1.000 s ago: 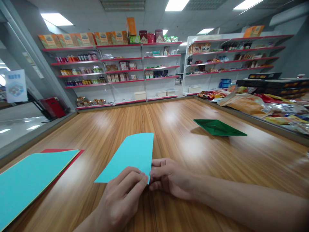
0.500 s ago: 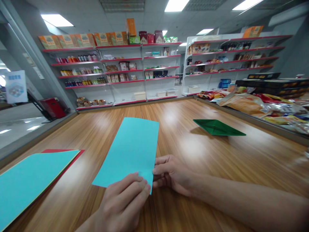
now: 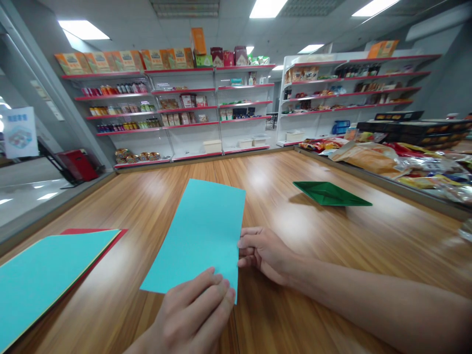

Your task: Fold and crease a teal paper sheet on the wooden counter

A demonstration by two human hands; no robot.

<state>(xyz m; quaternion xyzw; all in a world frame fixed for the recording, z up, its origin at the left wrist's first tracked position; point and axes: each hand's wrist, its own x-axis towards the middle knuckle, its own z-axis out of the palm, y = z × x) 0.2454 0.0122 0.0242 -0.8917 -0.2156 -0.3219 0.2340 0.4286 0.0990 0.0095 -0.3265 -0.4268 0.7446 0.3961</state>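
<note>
A folded turquoise sheet of paper (image 3: 201, 231) lies on the wooden table (image 3: 332, 246) in front of me, long side pointing away. My left hand (image 3: 195, 314) rests on its near right corner, fingers together and pressing down. My right hand (image 3: 263, 250) sits at the sheet's right edge, fingertips curled and pinching that edge. A folded green paper boat (image 3: 330, 193) lies farther back on the right, out of reach of both hands.
A stack of coloured sheets (image 3: 44, 275), turquoise on top and red beneath, lies at the near left. Bagged snacks (image 3: 372, 157) are piled along the table's right side. Store shelves (image 3: 177, 108) line the back wall.
The turquoise sheet has lengthened away from me, unfolding or sliding forward. My right hand moved up along its right edge, and my left hand slid nearer along the corner.
</note>
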